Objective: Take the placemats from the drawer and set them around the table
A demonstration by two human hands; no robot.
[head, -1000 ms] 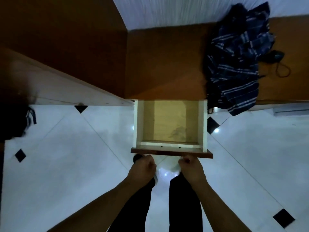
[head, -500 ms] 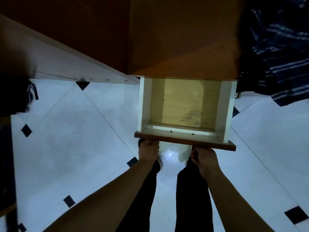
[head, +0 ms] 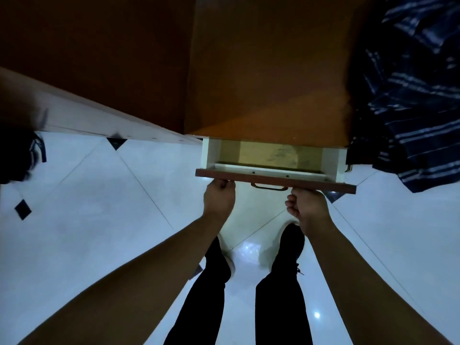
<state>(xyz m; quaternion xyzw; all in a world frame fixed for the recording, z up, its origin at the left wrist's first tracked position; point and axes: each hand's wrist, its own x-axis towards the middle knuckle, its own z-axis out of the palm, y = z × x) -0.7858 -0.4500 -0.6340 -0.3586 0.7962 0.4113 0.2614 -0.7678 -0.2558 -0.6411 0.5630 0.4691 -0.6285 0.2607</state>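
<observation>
Head view | white-sided wooden drawer with dark brown front panel, partly out from under orange-brown wooden tabletop | left hand and right hand, fingers curled on panel's lower edge, either side of brass bar handle | dark blue striped cloth on tabletop at right | glossy white tiled floor

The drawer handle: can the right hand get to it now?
Probably yes. The right hand grips the drawer front just beside the handle, and nothing lies between them; the left hand holds the front on the other side.
</observation>
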